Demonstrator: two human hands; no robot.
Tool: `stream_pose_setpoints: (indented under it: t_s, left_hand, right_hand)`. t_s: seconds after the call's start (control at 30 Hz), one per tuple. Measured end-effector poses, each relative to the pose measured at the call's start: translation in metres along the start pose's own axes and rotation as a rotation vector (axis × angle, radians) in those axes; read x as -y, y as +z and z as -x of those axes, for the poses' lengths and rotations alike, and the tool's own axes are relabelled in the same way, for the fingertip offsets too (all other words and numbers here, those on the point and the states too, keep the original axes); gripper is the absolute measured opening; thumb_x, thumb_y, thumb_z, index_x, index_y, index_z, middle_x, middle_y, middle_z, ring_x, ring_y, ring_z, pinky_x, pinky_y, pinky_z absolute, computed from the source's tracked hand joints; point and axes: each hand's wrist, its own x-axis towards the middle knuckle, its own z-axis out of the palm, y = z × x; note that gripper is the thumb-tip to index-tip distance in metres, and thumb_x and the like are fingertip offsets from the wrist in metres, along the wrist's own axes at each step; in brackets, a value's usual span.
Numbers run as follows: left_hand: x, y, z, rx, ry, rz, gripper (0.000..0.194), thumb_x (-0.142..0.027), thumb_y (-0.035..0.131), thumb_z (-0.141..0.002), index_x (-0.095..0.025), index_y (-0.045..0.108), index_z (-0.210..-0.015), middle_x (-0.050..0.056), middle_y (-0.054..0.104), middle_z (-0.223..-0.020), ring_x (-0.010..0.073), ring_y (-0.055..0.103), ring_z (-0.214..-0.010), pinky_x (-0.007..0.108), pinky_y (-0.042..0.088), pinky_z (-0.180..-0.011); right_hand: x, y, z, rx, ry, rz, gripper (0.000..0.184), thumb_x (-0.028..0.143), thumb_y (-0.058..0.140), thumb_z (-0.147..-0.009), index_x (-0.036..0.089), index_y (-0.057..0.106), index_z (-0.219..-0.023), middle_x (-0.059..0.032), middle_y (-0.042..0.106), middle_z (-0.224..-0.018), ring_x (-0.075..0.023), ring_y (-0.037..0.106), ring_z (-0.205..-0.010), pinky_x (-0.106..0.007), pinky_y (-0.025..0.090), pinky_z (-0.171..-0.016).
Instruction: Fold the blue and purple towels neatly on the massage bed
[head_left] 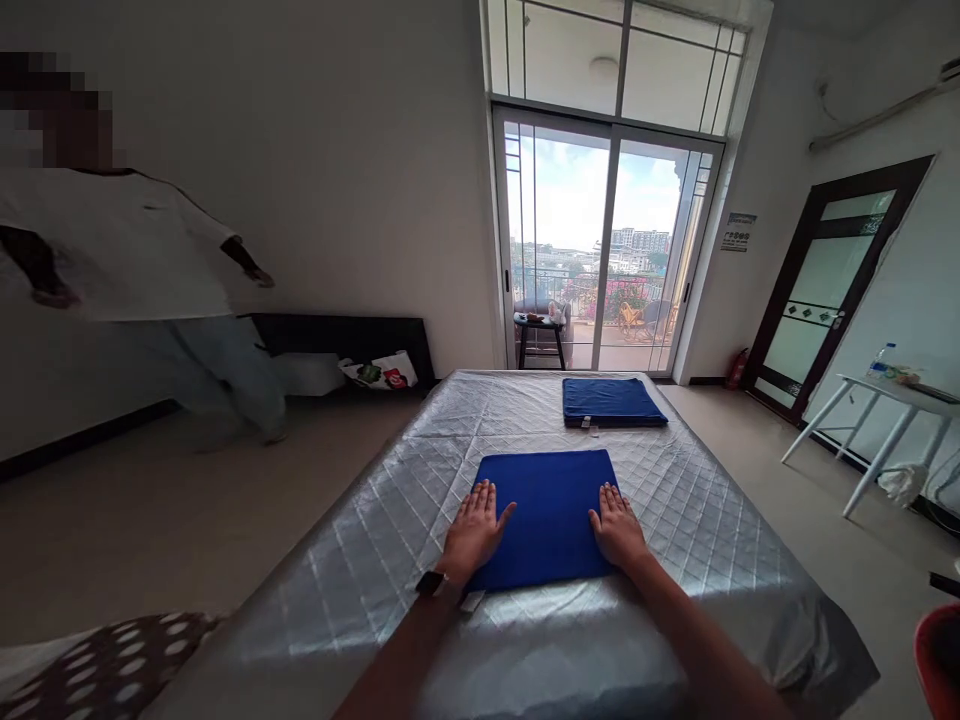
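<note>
A folded blue cloth [551, 520] lies flat in front of me, with a small white tag at its near left corner. Flat on its left edge rests my left hand [476, 525], fingers stretched out, a dark watch on the wrist. My right hand [619, 525] lies along the opposite edge, also with straight fingers. Neither hand grips anything. Beyond the cloth sits a second, thicker stack of folded blue cloth [611, 400] with white tags on its near side. Both are on a table-like surface under a silver quilted cover [420, 500].
At the left a person [165, 260] in a white top stands beside a low black bench [345, 330] with a bag on it. A white stool [892, 395] with a bottle stands right. Red container [937, 660] at lower right; polka-dot fabric [112, 660] at lower left.
</note>
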Motion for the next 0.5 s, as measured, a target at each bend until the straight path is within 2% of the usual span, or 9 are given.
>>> stream_pose_setpoints:
  t_s: [0.17,0.23,0.27,0.3,0.37,0.43,0.5]
  left_hand:
    - [-0.103,-0.004,0.007,-0.014,0.324,0.127,0.071,-0.054,0.013,-0.101,-0.009,0.042,-0.149,0.015,0.04,-0.157,0.0249,0.031,-0.148,0.044,0.028,-0.121]
    - [-0.131,-0.001,0.009,0.02,0.391,0.158,0.069,-0.052,0.013,-0.102,-0.011,0.04,-0.15,0.013,0.038,-0.158,0.0236,0.029,-0.149,0.044,0.026,-0.122]
    - [-0.138,0.001,0.01,0.041,0.399,0.164,0.069,-0.052,0.012,-0.102,-0.012,0.039,-0.151,0.012,0.037,-0.159,0.0233,0.028,-0.149,0.044,0.025,-0.122]
    - [-0.14,0.002,0.01,0.06,0.394,0.165,0.068,-0.051,0.012,-0.102,-0.012,0.038,-0.151,0.012,0.037,-0.159,0.0234,0.028,-0.15,0.044,0.024,-0.123]
    - [-0.127,0.005,0.01,0.079,0.358,0.156,0.068,-0.05,0.012,-0.102,-0.012,0.036,-0.152,0.012,0.036,-0.159,0.0237,0.026,-0.15,0.045,0.023,-0.123]
    - [-0.097,0.007,0.012,0.085,0.288,0.133,0.068,-0.051,0.013,-0.102,-0.012,0.035,-0.153,0.013,0.034,-0.16,0.0246,0.025,-0.151,0.046,0.022,-0.123]
    - [-0.058,0.011,0.019,0.087,0.206,0.103,0.071,-0.055,0.015,-0.101,-0.012,0.034,-0.153,0.013,0.033,-0.16,0.0261,0.023,-0.151,0.047,0.022,-0.123]
  right_hand:
    - [-0.002,0.002,0.001,-0.029,-0.028,-0.011,0.064,0.038,0.024,-0.102,0.002,0.027,-0.155,-0.0154,0.024,-0.162,-0.0221,0.017,-0.152,-0.039,0.017,-0.122]
    - [-0.003,0.003,0.001,-0.033,-0.048,-0.001,0.063,0.036,0.025,-0.101,0.002,0.027,-0.155,-0.0151,0.023,-0.162,-0.0223,0.017,-0.152,-0.04,0.019,-0.122]
    - [-0.004,0.003,0.002,-0.032,-0.055,0.002,0.063,0.037,0.024,-0.101,0.003,0.028,-0.155,-0.0148,0.023,-0.162,-0.0223,0.018,-0.152,-0.04,0.019,-0.122]
    - [-0.004,0.003,0.002,-0.032,-0.057,0.004,0.063,0.037,0.024,-0.101,0.003,0.028,-0.155,-0.0147,0.023,-0.162,-0.0223,0.018,-0.152,-0.04,0.019,-0.122]
    - [-0.004,0.002,0.002,-0.031,-0.047,0.003,0.064,0.039,0.024,-0.102,0.004,0.028,-0.155,-0.0143,0.022,-0.162,-0.0222,0.017,-0.152,-0.039,0.018,-0.122]
    - [-0.003,0.002,0.002,-0.027,-0.03,-0.001,0.064,0.039,0.024,-0.102,0.004,0.026,-0.155,-0.0143,0.022,-0.162,-0.0219,0.017,-0.152,-0.039,0.017,-0.122]
    - [-0.002,0.001,0.002,-0.018,-0.019,-0.008,0.065,0.039,0.024,-0.102,0.003,0.025,-0.156,-0.0145,0.022,-0.162,-0.0217,0.016,-0.152,-0.038,0.015,-0.122]
